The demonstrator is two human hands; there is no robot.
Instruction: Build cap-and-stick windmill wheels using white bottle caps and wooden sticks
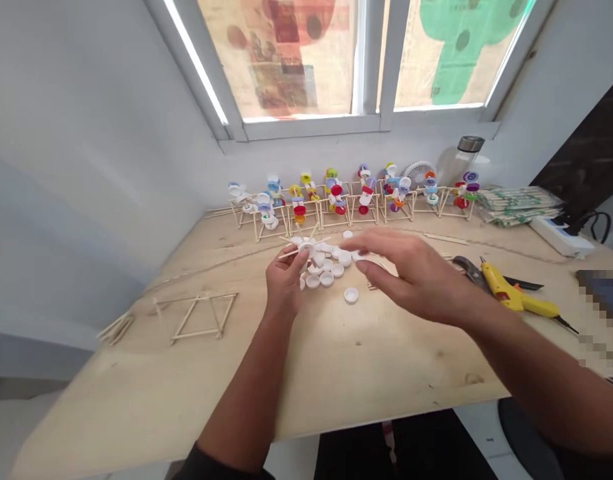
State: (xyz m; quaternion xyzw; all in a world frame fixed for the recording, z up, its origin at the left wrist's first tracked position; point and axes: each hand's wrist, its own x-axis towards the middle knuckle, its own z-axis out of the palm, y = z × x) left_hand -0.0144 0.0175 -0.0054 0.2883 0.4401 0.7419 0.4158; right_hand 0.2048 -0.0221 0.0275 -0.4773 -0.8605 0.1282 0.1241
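My left hand (285,280) is closed on a small piece made of a white bottle cap with thin wooden sticks poking out of it (306,247), held just above the wooden table (336,373). My right hand (406,273) hovers over a pile of white bottle caps (331,263), fingers stretched toward it; it is blurred by motion and nothing shows in it. One white cap (351,295) lies apart, in front of the pile.
A row of stick frames with coloured caps (351,197) lines the back of the table. A flat stick frame (199,317) and loose sticks (115,328) lie at the left. A yellow glue gun (516,297), pliers (469,269), a power strip (561,237) and a bottle (459,160) stand at the right.
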